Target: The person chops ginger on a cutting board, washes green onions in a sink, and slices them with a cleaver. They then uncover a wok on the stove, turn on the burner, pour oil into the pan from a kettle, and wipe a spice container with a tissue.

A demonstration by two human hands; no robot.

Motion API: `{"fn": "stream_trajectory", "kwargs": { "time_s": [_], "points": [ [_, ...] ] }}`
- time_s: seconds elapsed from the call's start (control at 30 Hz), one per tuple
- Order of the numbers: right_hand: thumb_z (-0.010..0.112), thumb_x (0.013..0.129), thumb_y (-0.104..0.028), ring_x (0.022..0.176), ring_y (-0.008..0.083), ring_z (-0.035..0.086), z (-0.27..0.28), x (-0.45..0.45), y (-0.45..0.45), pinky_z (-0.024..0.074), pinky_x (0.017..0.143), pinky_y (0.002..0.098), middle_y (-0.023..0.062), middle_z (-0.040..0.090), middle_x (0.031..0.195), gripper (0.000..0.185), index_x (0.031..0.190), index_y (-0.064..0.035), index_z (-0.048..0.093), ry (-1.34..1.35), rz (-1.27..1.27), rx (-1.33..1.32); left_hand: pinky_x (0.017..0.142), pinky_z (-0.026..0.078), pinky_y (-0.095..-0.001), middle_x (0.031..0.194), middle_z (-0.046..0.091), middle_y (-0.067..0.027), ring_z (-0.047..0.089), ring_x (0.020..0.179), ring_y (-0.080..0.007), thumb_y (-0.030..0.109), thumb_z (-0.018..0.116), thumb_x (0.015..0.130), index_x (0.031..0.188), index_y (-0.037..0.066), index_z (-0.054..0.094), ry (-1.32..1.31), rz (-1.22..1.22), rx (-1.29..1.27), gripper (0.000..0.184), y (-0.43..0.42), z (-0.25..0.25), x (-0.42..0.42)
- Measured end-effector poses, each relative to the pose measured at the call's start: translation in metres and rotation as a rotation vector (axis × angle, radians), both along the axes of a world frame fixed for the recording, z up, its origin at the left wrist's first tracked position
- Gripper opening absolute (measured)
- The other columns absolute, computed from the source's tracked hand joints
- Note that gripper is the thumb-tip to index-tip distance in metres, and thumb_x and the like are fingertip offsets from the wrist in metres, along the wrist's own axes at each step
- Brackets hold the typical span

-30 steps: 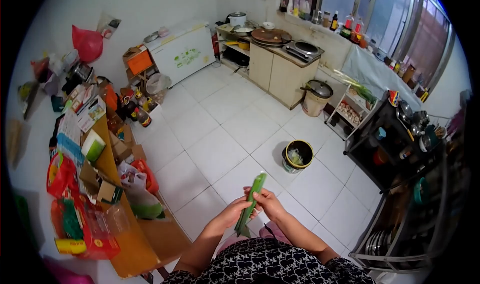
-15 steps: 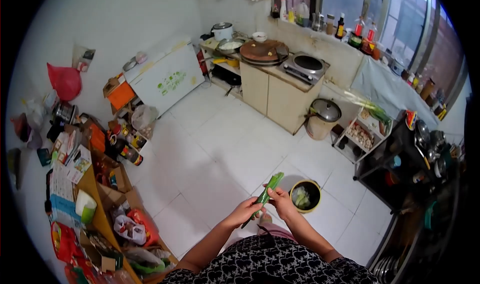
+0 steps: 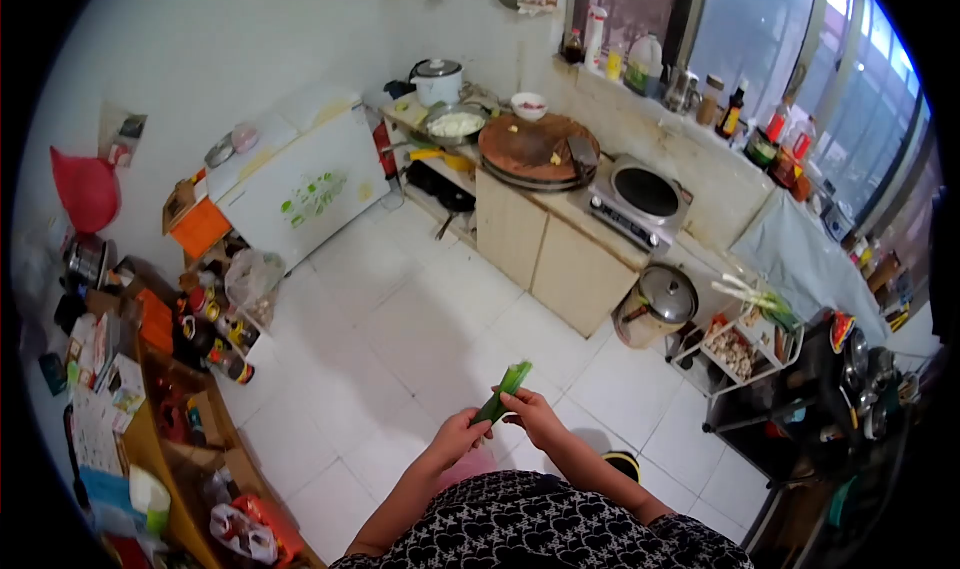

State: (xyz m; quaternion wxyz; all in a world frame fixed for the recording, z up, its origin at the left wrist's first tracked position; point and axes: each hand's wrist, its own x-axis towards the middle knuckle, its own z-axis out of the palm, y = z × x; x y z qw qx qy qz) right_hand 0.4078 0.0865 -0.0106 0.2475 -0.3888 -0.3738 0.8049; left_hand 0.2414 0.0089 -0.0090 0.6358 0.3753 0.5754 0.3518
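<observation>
A bundle of green stalks [image 3: 512, 377] slants up and to the right in front of my body, over the tiled floor. My left hand [image 3: 462, 437] is wrapped round its lower part. The fingers of my right hand [image 3: 532, 415] close on it a little higher, on the right side. The cut upper ends stick out above both hands, while the lower end is hidden behind my left hand. Just right of my right forearm, the yellow rim of a dark bucket [image 3: 624, 463] shows, mostly covered by my arm and clothing.
Ahead stands a cabinet [image 3: 540, 259] with a round chopping board [image 3: 530, 149], a cleaver and an induction cooker [image 3: 642, 191]. A lidded pot [image 3: 668, 294] and a white rack [image 3: 740, 354] are at the right. A white freezer [image 3: 300, 184] and cluttered shelves [image 3: 175, 469] are at the left.
The view has moved forward, so the cabinet and cooker look nearer and the bucket has slid down behind my right arm. Both hands still hold the green stalks.
</observation>
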Motion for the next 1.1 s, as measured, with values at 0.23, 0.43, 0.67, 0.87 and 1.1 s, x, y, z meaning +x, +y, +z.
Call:
{"fn": "stream_trajectory", "kwargs": {
  "time_s": [0.23,0.43,0.67,0.87,1.1],
  "points": [
    [0.057,0.091,-0.025,0.091,0.0130,0.058,0.006,-0.071,0.155,0.0451,0.076,0.0288,0.0029,0.061,0.100,0.025,0.108,-0.0076,0.057,-0.089,-0.231,0.013,0.055,0.043,-0.0250,0.076,0.063,-0.0018,0.051,0.059,-0.0087,0.018,0.055,0.089,0.100,0.003,0.057,0.157,-0.135,0.061,0.019,0.178,0.019,-0.073],
    [0.056,0.091,-0.026,0.089,0.0158,0.060,-0.009,-0.075,0.265,0.0489,0.075,0.0307,0.0051,0.061,0.099,0.032,0.113,-0.0033,0.055,-0.057,-0.384,-0.021,0.060,0.045,-0.0287,0.076,0.064,-0.0042,0.056,0.064,-0.0130,0.022,0.055,0.087,0.098,0.003,0.058,0.195,-0.251,0.111,0.022,0.313,-0.006,-0.097],
    [0.054,0.091,-0.021,0.081,0.0131,0.061,-0.057,-0.023,0.461,0.0477,0.070,0.0276,0.0054,0.065,0.093,0.026,0.108,-0.0026,0.062,-0.430,-0.464,0.309,0.059,0.046,-0.0287,0.075,0.065,-0.0054,0.057,0.060,-0.0143,0.022,0.056,0.087,0.097,0.004,0.057,0.239,-0.173,0.112,0.021,0.496,-0.032,-0.109],
    [0.061,0.075,-0.015,0.091,0.0388,0.054,-0.076,0.003,0.653,0.0459,0.081,0.0457,0.0196,0.054,0.100,0.034,0.107,-0.0041,0.058,-1.287,-0.494,0.977,0.054,0.044,-0.0276,0.072,0.063,-0.0044,0.055,0.057,-0.0109,0.017,0.056,0.086,0.092,0.003,0.057,0.375,-0.070,0.152,0.015,0.652,-0.006,-0.114],
    [0.060,0.071,-0.013,0.091,0.0405,0.055,-0.092,-0.018,0.747,0.0472,0.079,0.0476,0.0255,0.048,0.108,0.067,0.133,-0.0081,0.034,-1.609,-0.302,0.634,0.066,0.046,-0.0458,0.077,0.063,-0.0163,0.060,0.075,-0.0397,0.022,0.061,0.083,0.093,0.005,0.056,0.704,-0.046,0.349,0.021,0.786,-0.014,-0.129]
  ]
}}
